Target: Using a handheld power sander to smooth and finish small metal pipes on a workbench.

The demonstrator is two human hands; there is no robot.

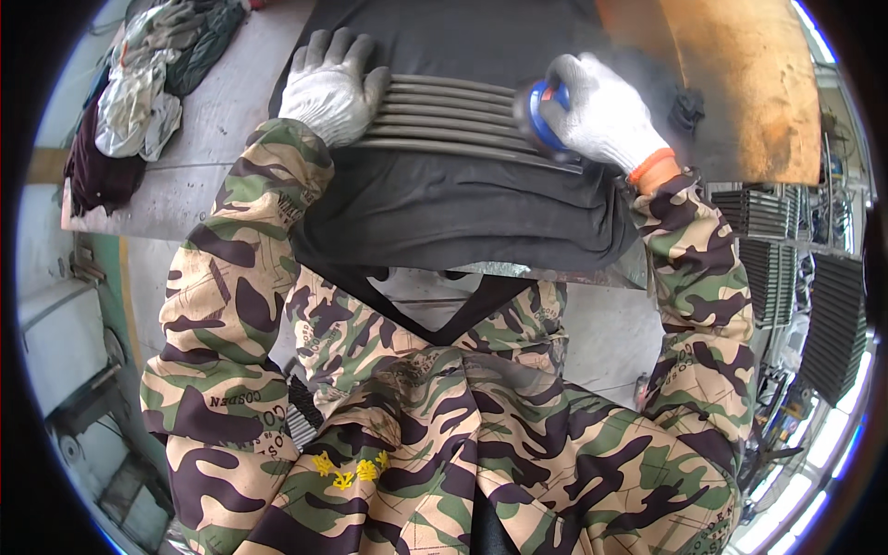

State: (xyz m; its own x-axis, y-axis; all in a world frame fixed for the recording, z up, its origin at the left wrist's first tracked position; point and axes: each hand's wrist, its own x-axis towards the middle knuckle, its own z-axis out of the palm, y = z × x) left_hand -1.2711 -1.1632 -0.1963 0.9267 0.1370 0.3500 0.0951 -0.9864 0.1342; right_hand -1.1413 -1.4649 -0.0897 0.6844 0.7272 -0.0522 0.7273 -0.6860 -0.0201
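Note:
Several thin grey metal rods lie side by side on a black cloth that covers part of the table. My left hand, in a white glove with grey fingertips, rests flat over their left ends with its fingers spread. Near their right ends, my right hand, gloved too, grips a round blue tool with a dark, motion-smeared rim. The tool's underside is hidden, and I cannot make out its exact kind.
Crumpled cloths and gloves are heaped on the table's left side. A brown, stained board lies at the far right, with a small dark rag beside it. Stacks of dark bars stand on racks below at the right.

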